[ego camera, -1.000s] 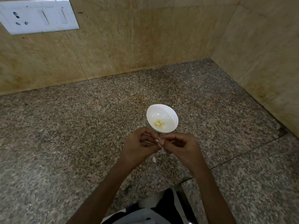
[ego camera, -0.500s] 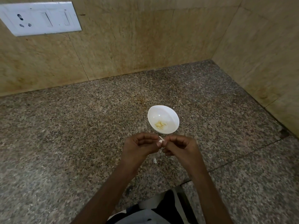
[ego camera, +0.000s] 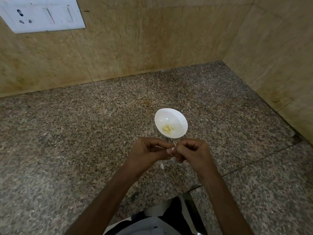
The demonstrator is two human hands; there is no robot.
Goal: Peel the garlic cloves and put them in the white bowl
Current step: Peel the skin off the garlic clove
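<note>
A small white bowl point(ego camera: 176, 116) stands on the granite counter with several peeled yellowish garlic cloves point(ego camera: 168, 129) in its bottom. Just in front of it, my left hand point(ego camera: 145, 153) and my right hand point(ego camera: 193, 151) meet fingertip to fingertip above the counter. Both pinch a garlic clove point(ego camera: 174, 145), of which only a thin whitish sliver of skin shows between the fingers. The rest of the clove is hidden by my fingers.
A scrap of white garlic skin point(ego camera: 161, 165) lies on the counter point(ego camera: 84, 133) under my hands. Tiled walls close the back and right sides, with a switch plate point(ego camera: 42, 16) at upper left. The counter's front edge is near my body.
My hands stay pinched together on the clove, with small finger shifts. A sliver of skin now sticks up between the fingertips.
</note>
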